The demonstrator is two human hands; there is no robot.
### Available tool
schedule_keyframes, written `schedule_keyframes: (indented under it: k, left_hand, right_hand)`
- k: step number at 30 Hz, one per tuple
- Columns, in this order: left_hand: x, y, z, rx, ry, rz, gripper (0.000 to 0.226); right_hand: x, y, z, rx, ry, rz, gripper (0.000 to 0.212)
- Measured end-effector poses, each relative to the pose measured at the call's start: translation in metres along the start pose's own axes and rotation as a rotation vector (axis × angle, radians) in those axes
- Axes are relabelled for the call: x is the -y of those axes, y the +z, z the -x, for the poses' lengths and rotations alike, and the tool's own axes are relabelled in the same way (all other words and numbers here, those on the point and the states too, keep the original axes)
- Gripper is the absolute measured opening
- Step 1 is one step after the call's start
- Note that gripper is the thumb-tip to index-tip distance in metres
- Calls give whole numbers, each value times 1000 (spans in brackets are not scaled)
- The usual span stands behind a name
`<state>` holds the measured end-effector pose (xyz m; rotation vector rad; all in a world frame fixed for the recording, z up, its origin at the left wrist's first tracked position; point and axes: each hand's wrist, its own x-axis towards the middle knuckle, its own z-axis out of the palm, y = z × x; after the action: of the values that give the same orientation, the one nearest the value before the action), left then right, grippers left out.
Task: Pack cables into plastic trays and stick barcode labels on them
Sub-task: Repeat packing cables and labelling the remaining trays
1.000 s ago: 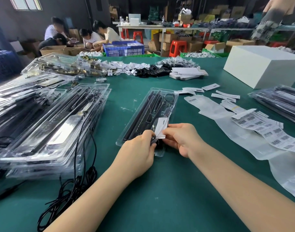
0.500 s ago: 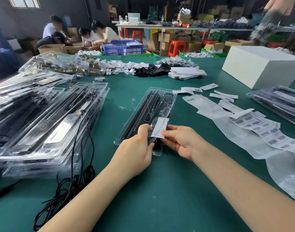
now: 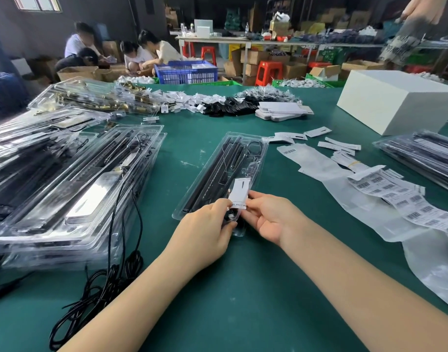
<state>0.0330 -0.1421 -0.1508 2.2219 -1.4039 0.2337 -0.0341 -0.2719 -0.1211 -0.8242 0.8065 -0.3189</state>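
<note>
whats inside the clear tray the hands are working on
Inside the clear tray lie long black strips and thin wire loops. The white label, pinched by the left hand and right hand, hides the near end's contents.

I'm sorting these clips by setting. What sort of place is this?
Most likely a small packing workshop or warehouse. A green work table carries stacks of filled plastic trays and a strip of barcode labels; cardboard boxes pile up behind, where people sit sorting goods.

Left hand (image 3: 205,224) and right hand (image 3: 268,217) are covering the clear tray (image 3: 217,168)'s near end; the white label (image 3: 239,193)'s print is blurring beyond reading.
</note>
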Motion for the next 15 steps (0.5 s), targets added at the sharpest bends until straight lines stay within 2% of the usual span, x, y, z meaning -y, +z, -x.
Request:
schedule_keyframes:
  k: [6,11,13,15]
  left_hand:
    - [1,1,0,-5,-13,6,37]
    - [2,-1,0,-11,13,7,39]
    - [3,-4,-1,10,45,7,44]
    - [6,-7,-2,71,81,12,54]
  right_hand:
    - [3,-4,4,35,33,76,37]
    - [7,-11,8,102,48,34,19]
    - [11,-16,8,40,-75,199,15]
    - [16,-25,5,-95,-277,482,16]
